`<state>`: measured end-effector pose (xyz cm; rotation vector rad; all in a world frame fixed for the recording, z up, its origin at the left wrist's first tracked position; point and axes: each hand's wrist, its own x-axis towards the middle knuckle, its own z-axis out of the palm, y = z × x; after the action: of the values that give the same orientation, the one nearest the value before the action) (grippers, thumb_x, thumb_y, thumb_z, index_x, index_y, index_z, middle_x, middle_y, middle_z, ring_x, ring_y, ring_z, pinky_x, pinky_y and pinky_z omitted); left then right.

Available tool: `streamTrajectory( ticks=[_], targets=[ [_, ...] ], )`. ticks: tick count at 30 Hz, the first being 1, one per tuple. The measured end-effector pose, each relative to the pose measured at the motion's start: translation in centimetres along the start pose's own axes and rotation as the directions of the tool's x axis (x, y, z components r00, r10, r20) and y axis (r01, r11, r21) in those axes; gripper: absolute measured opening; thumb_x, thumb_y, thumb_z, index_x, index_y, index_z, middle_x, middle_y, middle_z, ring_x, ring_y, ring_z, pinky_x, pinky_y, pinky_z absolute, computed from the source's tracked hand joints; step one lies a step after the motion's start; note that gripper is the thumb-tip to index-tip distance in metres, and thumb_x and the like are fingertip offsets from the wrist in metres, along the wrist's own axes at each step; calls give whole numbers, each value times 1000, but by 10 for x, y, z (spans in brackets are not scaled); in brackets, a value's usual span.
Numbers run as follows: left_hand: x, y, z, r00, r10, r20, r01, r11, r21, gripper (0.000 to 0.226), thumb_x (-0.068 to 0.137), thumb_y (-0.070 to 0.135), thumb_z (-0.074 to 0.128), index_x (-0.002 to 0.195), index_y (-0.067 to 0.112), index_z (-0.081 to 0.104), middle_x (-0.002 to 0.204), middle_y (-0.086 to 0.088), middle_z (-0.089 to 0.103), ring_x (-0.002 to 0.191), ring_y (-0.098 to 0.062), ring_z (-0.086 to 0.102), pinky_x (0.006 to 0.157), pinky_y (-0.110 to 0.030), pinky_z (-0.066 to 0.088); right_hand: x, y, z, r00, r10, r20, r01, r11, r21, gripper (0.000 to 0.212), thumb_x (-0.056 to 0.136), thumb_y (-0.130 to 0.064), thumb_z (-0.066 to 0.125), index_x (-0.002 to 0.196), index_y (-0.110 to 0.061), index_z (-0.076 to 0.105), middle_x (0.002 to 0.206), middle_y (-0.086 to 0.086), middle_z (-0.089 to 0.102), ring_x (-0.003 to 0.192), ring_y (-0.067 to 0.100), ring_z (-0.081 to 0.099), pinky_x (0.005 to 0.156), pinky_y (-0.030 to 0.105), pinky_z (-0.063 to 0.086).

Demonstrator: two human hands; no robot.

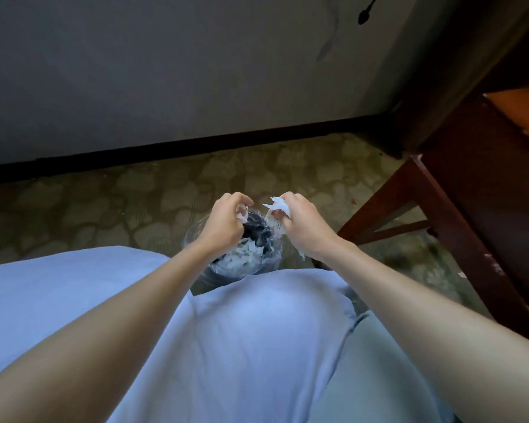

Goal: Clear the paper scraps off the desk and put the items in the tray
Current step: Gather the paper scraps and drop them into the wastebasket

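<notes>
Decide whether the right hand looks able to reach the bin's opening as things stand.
Probably yes: the right hand, gripping paper scraps, hovers over the open bin, and the left hand beside it leaves room.

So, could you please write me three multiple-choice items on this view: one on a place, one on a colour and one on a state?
1. Where does the bin stand?
A. on the desk
B. on the floor, below both hands
C. on a chair seat

2. What colour are the paper scraps in the right hand?
A. white
B. red
C. green

3. How is the right hand?
A. flat, fingers straight
B. fingers curled round scraps
C. out of view

Answers: B, since the bin sits on the patterned floor under the left hand and the right hand. A, since the scraps sticking out above the fingers are white. B, since the fingers are bent round the scraps.
</notes>
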<state>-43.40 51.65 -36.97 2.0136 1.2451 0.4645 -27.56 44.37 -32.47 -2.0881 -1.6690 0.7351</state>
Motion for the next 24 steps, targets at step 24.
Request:
streamTrajectory(
  ticks=[24],
  targets=[
    [48,-102,57,889,-432,-154,351,857,-378,32,95,1,47,120,17,60,114,5,61,87,4,55,62,-1,41,80,43,142,967,247,-60,-215,920,327,15,100,-26,50,105,-14,57,108,2,55,96,18,53,75,30,39]
  ],
)
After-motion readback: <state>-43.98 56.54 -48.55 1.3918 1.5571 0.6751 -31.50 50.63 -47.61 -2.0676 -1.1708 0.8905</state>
